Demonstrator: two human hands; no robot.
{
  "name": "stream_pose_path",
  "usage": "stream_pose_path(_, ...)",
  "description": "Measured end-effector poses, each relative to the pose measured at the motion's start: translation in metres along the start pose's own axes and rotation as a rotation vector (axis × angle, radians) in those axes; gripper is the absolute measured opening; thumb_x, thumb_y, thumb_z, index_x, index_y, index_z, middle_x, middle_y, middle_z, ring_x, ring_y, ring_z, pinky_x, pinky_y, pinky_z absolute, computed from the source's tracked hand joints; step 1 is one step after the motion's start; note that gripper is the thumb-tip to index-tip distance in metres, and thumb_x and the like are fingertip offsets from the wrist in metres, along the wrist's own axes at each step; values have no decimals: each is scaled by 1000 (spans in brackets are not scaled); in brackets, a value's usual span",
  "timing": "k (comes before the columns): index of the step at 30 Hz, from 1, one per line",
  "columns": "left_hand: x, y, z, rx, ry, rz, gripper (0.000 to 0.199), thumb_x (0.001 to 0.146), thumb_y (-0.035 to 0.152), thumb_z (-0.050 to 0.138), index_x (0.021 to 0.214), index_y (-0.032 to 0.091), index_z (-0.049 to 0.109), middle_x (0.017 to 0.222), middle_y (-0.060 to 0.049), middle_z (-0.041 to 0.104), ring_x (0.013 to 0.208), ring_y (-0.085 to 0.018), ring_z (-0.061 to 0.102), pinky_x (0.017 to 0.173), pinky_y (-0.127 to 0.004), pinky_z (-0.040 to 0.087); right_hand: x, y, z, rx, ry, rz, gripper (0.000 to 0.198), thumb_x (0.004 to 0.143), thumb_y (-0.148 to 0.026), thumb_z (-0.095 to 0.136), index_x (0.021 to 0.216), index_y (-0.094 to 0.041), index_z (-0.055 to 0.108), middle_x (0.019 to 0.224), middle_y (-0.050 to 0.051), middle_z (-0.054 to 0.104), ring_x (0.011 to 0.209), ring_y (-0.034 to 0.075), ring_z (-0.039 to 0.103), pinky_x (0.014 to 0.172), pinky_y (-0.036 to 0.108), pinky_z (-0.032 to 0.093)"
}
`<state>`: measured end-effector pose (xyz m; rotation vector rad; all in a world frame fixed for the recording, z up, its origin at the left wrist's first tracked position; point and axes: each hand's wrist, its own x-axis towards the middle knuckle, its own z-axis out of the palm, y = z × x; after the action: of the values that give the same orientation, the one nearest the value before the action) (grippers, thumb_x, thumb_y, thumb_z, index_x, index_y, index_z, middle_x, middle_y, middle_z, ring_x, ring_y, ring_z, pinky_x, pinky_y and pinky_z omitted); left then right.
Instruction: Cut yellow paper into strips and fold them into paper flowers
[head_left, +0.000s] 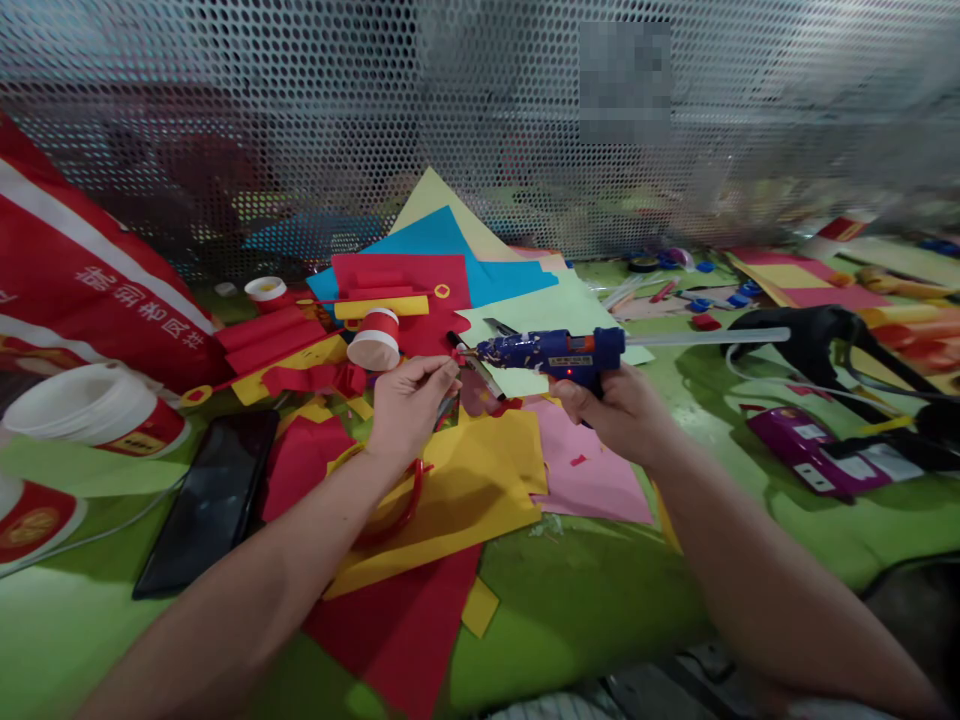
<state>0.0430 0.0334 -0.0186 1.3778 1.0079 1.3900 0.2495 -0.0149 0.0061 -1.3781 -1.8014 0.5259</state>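
My right hand (619, 405) grips a blue hot glue gun (551, 350) by its handle. A clear glue stick (705, 338) juts from the back of the gun, and a small red light glows on its side. The nozzle points left, right at the fingertips of my left hand (412, 395). That hand is closed in a pinch on a small red piece (459, 352), mostly hidden by the fingers. Below the hands lie yellow paper (465, 490), pink paper (592, 465) and a curved red handle (409, 510). A dark marker (480, 372) lies behind the nozzle.
A paper cup (373, 340) lies tipped beyond my left hand, among red and yellow paper pieces. To the left are a black phone (206, 500), stacked paper cups (97, 410) and a red bag (97, 270). A purple packet (825, 450) lies right; a perforated metal panel (300, 100) stands behind.
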Motion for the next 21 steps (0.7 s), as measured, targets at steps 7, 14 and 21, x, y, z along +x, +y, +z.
stream_pose_path(7,1,-3,0,-27,11,8,9,69,26,65,68,17,68,59,2,61,55,-9,55,56,-23,47,0,-4,-3,-28,10,-7,29,78,-42,50,61,-19,50,58,3,49,57,15,45,51,27,34)
stream_pose_path(14,1,-2,0,6,-9,12,10,70,26,65,67,18,69,60,2,61,57,-9,55,58,-22,46,0,-1,-1,-30,10,-36,27,79,-42,50,66,-18,53,58,2,49,57,14,45,49,26,34)
stream_pose_path(21,0,-3,-1,13,18,18,12,69,29,65,69,18,69,61,1,63,56,-10,56,58,-24,47,-1,-4,-4,-29,11,-32,27,77,-40,50,61,-18,50,58,2,50,55,13,44,48,25,34)
